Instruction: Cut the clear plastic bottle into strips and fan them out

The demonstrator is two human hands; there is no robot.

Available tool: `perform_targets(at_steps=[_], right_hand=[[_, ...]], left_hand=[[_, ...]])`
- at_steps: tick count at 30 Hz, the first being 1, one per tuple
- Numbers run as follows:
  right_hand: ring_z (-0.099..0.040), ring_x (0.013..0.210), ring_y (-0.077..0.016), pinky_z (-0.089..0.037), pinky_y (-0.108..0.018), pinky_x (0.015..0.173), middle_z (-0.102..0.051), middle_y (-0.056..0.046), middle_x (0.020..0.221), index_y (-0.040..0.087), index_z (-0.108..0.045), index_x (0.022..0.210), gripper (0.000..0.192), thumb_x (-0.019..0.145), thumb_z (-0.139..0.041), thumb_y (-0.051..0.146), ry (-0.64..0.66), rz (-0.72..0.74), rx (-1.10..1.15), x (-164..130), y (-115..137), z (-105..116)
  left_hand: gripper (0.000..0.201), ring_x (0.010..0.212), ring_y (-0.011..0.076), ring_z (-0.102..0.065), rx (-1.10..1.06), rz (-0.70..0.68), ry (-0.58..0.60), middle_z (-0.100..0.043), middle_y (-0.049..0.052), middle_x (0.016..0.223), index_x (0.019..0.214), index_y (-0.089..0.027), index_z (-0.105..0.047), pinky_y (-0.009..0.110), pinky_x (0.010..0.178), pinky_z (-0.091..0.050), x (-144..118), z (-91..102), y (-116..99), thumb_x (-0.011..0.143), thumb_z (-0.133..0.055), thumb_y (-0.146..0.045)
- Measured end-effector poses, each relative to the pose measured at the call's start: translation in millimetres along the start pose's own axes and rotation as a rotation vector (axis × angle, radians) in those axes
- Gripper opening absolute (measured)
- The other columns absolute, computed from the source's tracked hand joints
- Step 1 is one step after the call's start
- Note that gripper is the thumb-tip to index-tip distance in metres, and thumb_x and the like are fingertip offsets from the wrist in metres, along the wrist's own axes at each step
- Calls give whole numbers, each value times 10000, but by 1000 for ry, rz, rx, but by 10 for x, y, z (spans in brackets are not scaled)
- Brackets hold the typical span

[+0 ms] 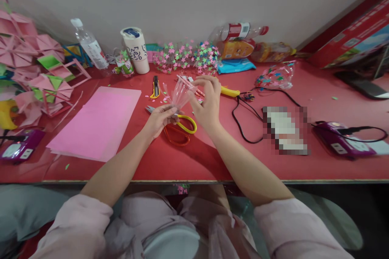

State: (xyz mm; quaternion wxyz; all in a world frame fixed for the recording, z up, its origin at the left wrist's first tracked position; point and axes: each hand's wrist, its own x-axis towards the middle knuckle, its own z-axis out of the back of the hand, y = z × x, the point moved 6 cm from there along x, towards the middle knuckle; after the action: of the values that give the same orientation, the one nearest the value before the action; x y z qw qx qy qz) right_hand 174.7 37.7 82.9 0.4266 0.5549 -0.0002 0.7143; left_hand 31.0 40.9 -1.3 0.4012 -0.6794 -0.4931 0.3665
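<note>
1. near the middle of the frame, the left hand (160, 119) is pinching the narrow bottom tip of a clear plastic cone (180, 95), fingers clenched on it just above the red table (212, 157).
2. the right hand (208, 103) is gripping the cone's wide upper end, fingertips closed around its rim, where thin pink sticks (190, 84) are poking out.
3. the cone's long axis is running diagonally, its point aiming toward the lower left of the frame and its open mouth tilting toward the upper right.
4. directly under the hands, scissors (179, 129) with yellow and orange handles are lying flat on the table, partly hidden by the left hand.
5. a yellow utility knife (156, 87) is lying just left of the cone, and a yellow-handled tool (229, 91) is lying just right of the right hand.
6. a pink paper sheet (97, 123) is lying at centre left, well apart from the hands.
7. behind the hands, toward the top of the frame, a pile of pink and green stars (185, 56), a white tumbler (136, 50) and a water bottle (89, 44) are sitting along the wall.
8. a black cable (243, 125) is curling to the right of the right forearm.
</note>
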Motion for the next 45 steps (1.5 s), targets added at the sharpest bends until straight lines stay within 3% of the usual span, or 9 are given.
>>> perform_targets(at_steps=[13, 22, 27, 30, 34, 37, 40, 42, 45], right_hand=[[-563, 1042, -251, -421, -505, 963, -620, -53, 1041, 268, -582, 954, 74, 916, -520, 251, -31, 16, -17, 19, 52, 50], [-549, 1014, -262, -438, -528, 928, -600, -62, 1022, 250, -562, 855, 82, 842, -599, 179, -78, 7, -50, 4, 40, 74], [-529, 1069, -290, -418, -557, 938, -589, -73, 1080, 249, -566, 818, 83, 840, -583, 171, -18, 77, -85, 54, 125, 106], [-558, 999, -253, -458, -491, 891, -607, -67, 994, 239, -533, 788, 104, 856, -541, 160, 72, 104, -12, 107, 198, 88], [-589, 750, -155, -508, -337, 700, -605, -15, 817, 239, -469, 840, 71, 897, -473, 196, 245, -43, 214, 112, 192, -77], [-611, 734, -126, -508, -278, 644, -625, -8, 848, 232, -446, 870, 37, 884, -471, 207, 317, -216, 397, 63, 115, -252], [-614, 764, -124, -506, -263, 659, -611, 8, 822, 212, -499, 900, 117, 801, -540, 163, 357, -278, 458, 6, 62, -392], [-600, 750, -119, -502, -266, 678, -594, 20, 787, 203, -538, 939, 168, 784, -536, 139, 342, -281, 450, -32, 41, -428], [-577, 710, -108, -493, -266, 669, -588, 24, 790, 213, -539, 998, 209, 802, -521, 142, 207, -284, 400, -81, 6, -362]], left_hand=[[355, 553, 90, -608, -1, 25, -5, -724, 67, 760, 848, -113, -649, 218, 543, -466, -2, 13, 27, 642, -792, -365], [325, 546, 86, -606, 16, 12, -5, -730, 80, 776, 832, -107, -646, 207, 525, -458, 16, 19, 32, 667, -768, -359], [276, 523, 83, -601, -10, 7, -41, -730, 74, 747, 812, -113, -628, 194, 505, -450, 24, 39, 28, 685, -751, -324], [245, 519, 80, -600, -46, 6, -79, -726, 68, 731, 818, -113, -624, 192, 510, -454, 31, 61, 13, 699, -736, -297], [220, 548, 85, -615, -91, -10, -94, -725, 59, 753, 857, -117, -639, 204, 554, -481, 40, 82, -18, 732, -697, -288], [202, 569, 91, -626, -116, -19, -114, -722, 47, 754, 871, -126, -652, 211, 576, -495, 50, 112, -22, 745, -668, -283], [162, 573, 89, -629, -136, -41, -112, -705, 22, 710, 830, -137, -650, 201, 579, -494, 65, 130, -15, 719, -686, -250], [161, 572, 89, -631, -146, -50, -93, -694, 13, 682, 810, -137, -647, 195, 575, -490, 69, 126, -7, 700, -707, -239], [197, 569, 92, -631, -143, -42, -71, -697, 20, 684, 825, -128, -652, 203, 579, -493, 59, 103, -1, 695, -718, -260]])
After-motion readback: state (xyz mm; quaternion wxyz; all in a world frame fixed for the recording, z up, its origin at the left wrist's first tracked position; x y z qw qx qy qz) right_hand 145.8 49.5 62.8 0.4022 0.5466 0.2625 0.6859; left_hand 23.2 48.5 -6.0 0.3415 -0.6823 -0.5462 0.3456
